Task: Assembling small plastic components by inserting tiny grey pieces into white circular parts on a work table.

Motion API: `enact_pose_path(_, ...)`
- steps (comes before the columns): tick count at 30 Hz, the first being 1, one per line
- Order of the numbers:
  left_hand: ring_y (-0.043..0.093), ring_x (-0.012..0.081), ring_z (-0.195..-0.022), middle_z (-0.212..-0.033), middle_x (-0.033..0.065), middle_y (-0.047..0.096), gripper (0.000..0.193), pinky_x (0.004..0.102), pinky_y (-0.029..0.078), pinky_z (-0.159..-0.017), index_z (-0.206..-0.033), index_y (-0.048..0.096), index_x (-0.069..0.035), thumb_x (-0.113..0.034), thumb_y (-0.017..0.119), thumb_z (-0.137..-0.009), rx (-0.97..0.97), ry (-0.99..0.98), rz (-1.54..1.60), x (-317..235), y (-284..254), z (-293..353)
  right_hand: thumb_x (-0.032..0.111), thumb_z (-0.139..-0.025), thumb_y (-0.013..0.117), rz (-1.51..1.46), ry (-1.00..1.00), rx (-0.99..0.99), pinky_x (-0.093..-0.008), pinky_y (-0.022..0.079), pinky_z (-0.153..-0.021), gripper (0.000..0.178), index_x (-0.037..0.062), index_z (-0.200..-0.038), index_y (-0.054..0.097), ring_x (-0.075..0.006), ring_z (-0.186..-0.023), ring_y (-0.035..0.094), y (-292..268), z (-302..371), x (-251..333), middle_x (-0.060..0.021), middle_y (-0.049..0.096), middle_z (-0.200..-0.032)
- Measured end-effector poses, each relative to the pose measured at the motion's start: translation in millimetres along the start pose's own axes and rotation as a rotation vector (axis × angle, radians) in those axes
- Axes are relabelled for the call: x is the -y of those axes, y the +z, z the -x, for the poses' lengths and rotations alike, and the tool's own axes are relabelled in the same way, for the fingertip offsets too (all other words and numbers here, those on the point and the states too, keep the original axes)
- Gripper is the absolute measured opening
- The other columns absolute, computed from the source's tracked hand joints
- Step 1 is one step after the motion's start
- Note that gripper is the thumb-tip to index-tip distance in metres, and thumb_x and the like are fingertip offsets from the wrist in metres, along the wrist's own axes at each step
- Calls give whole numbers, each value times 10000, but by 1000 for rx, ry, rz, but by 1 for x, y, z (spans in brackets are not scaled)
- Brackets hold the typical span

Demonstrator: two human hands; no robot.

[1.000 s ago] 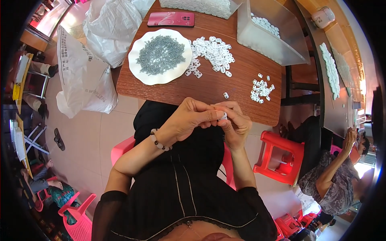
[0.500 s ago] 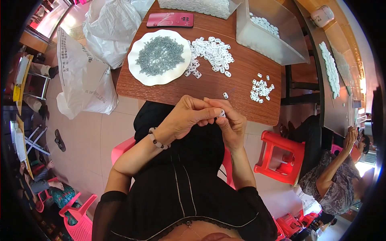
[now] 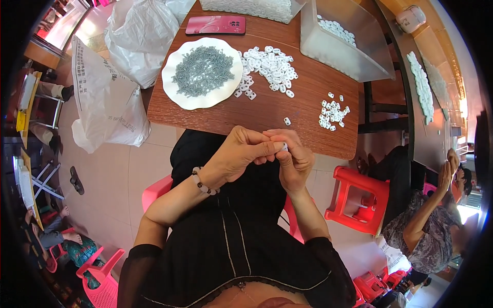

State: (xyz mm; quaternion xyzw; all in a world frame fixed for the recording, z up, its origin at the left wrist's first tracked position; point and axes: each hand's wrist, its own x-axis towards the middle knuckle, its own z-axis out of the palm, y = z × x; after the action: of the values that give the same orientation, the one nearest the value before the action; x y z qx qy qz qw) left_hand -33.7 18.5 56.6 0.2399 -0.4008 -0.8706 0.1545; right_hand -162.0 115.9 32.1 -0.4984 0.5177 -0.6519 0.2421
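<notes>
The left hand (image 3: 239,154) and right hand (image 3: 298,165), curled nearly closed, pinch a small white piece (image 3: 285,147). On the surface (image 3: 251,114), a scalloped plate (image 3: 194,103) holds grey pins (image 3: 203,71).

Even, bright light covers the worktop (image 3: 313,87) and the fingers (image 3: 268,149), which look fairly sharp. Glare washes out a bright opening (image 3: 466,214) at far right; straight lines bow toward the black rim, and the left edge is dim.

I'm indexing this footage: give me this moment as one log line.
left hand + right hand: pinched together at small white piece | plate: grey rods | brown table: loose white pieces, pink phone
</notes>
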Motion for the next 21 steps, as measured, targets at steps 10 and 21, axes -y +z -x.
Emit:
enact_pose_path(10,537,47,-616,-723,7,644,195,179,416,-554,-849,723,-24,-210,683,-891,-41,-38,83,10,-5,-9,304,-944,586,-55,89,6,-306,495,-840,364,-30,-1073,653,-207,-981,622,-3,-2,-14,-151,658,-1084)
enact_pose_path(21,519,36,-631,-739,12,658,236,181,422,-587,-863,714,0,-210,629,-930,-52,135,-20,11,-4,-19,336,-935,592,-274,196,136,-300,474,-909,534,-35,-1310,505,-209,-1091,578,-13,-13,-19,-181,574,-1243)
